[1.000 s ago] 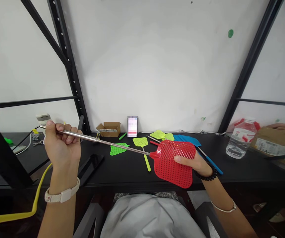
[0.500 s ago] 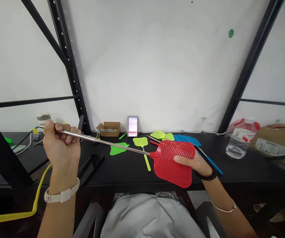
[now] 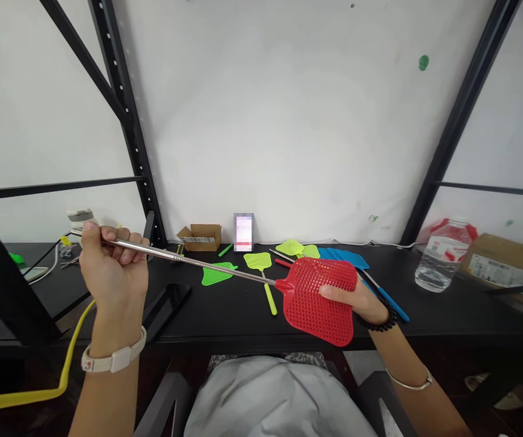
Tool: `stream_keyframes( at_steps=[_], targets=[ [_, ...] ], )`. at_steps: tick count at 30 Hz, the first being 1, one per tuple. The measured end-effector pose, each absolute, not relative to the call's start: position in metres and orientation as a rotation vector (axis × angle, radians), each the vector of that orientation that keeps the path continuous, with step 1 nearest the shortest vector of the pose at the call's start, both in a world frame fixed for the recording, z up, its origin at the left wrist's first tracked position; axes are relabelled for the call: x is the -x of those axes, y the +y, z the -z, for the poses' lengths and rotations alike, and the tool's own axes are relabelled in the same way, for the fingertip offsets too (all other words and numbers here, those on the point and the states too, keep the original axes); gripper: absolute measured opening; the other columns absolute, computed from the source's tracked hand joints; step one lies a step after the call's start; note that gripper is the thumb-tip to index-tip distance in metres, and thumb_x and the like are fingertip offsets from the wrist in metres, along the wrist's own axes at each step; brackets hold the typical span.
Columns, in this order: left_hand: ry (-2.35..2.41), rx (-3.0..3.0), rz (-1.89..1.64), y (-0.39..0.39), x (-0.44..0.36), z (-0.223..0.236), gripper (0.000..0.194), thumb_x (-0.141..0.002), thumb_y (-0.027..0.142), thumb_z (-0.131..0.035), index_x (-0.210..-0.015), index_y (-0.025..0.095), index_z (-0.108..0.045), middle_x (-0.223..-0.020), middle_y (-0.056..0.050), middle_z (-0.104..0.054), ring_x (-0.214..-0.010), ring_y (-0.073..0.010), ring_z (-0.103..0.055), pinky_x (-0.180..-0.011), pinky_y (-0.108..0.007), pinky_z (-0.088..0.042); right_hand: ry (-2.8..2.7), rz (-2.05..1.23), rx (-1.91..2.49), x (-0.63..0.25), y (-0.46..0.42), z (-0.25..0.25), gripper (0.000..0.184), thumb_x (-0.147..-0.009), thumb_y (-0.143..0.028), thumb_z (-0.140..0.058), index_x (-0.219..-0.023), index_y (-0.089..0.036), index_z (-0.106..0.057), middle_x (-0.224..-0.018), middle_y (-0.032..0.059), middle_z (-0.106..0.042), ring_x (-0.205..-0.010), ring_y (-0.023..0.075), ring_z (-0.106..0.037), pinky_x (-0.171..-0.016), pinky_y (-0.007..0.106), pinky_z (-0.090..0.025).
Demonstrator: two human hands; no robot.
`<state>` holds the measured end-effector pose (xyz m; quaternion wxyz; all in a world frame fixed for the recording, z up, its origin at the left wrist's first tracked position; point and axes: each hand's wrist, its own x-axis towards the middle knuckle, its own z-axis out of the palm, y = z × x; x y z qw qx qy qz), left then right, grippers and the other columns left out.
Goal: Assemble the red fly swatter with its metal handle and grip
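A fly swatter with a red perforated head (image 3: 313,309) and a long metal telescopic rod (image 3: 206,264) is held in the air across my front. Around the rod's far end, at the left, my left hand (image 3: 113,255) is closed, palm toward me. My right hand (image 3: 361,297) grips the right edge of the red head, thumb on top and the other fingers hidden behind it. Behind the rod lie a green swatter head (image 3: 218,274) and a yellow-green swatter (image 3: 258,261) with its handle toward me. Part of a red handle shows behind the red head.
On the black table (image 3: 234,309) stand a small open cardboard box (image 3: 200,238), a phone with a blurred screen (image 3: 243,232) and a bottle (image 3: 443,255). Blue swatters (image 3: 345,257) and more yellow ones (image 3: 291,247) lie at the back. A parcel (image 3: 507,270) sits far right; black metal posts frame both sides.
Hardly anything differs. The red swatter head has tilted very slightly, while both hands keep their grip in nearly the same places.
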<state>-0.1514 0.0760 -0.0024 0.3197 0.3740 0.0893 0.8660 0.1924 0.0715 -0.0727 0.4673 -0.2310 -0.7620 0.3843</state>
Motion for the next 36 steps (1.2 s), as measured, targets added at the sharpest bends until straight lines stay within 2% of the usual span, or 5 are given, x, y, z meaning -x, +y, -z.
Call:
stream_keyframes(
  at_steps=[7,14,17,25,36],
  targets=[
    [0.237,-1.003,-2.28,0.078,0.153,0.004,0.035,-0.087,0.025,-0.039,-0.053,0.016,-0.036,-0.041,0.008,-0.025,-0.033,-0.0044,-0.018,-0.036,-0.018,-0.019,-1.806,-1.043,0.485,-0.19,0.071,0.072,0.02,-0.081,-0.032,-0.062,-0.097,-0.021,-0.065,-0.093,0.0027,-0.066,-0.088,0.0185,-0.062,-0.084,0.033,-0.051],
    [0.254,-1.033,-2.288,0.078,0.154,0.004,0.036,-0.089,0.027,-0.035,-0.054,0.016,-0.036,-0.041,0.008,-0.024,-0.034,-0.0046,-0.018,-0.037,-0.018,-0.019,-1.703,-1.184,0.454,-0.184,0.072,0.073,0.011,-0.079,-0.03,-0.065,-0.079,-0.018,-0.064,-0.076,0.0009,-0.064,-0.071,0.0136,-0.062,-0.069,0.024,-0.052],
    [0.274,-1.059,-2.289,0.077,0.155,0.004,0.036,-0.089,0.027,-0.035,-0.055,0.016,-0.035,-0.041,0.008,-0.023,-0.035,-0.0049,-0.017,-0.037,-0.018,-0.018,-1.636,-1.273,0.432,-0.179,0.071,0.072,0.013,-0.077,-0.029,-0.067,-0.084,-0.019,-0.064,-0.074,0.0,-0.063,-0.065,0.0125,-0.06,-0.068,0.025,-0.051],
    [0.313,-1.091,-2.293,0.074,0.155,0.004,0.034,-0.089,0.026,-0.034,-0.056,0.016,-0.034,-0.04,0.008,-0.022,-0.036,-0.0053,-0.016,-0.039,-0.019,-0.017,-1.525,-1.441,0.438,-0.176,0.072,0.073,0.018,-0.075,-0.028,-0.068,-0.091,-0.019,-0.066,-0.084,0.0009,-0.064,-0.074,0.0137,-0.06,-0.069,0.025,-0.049],
    [0.329,-1.077,-2.297,0.072,0.154,0.003,0.035,-0.09,0.026,-0.032,-0.057,0.016,-0.033,-0.041,0.007,-0.021,-0.036,-0.0053,-0.016,-0.039,-0.019,-0.017,-1.38,-1.587,0.419,-0.172,0.075,0.074,0.012,-0.072,-0.026,-0.07,-0.077,-0.017,-0.064,-0.059,-0.0026,-0.056,-0.05,0.009,-0.052,-0.056,0.022,-0.045]
  ],
)
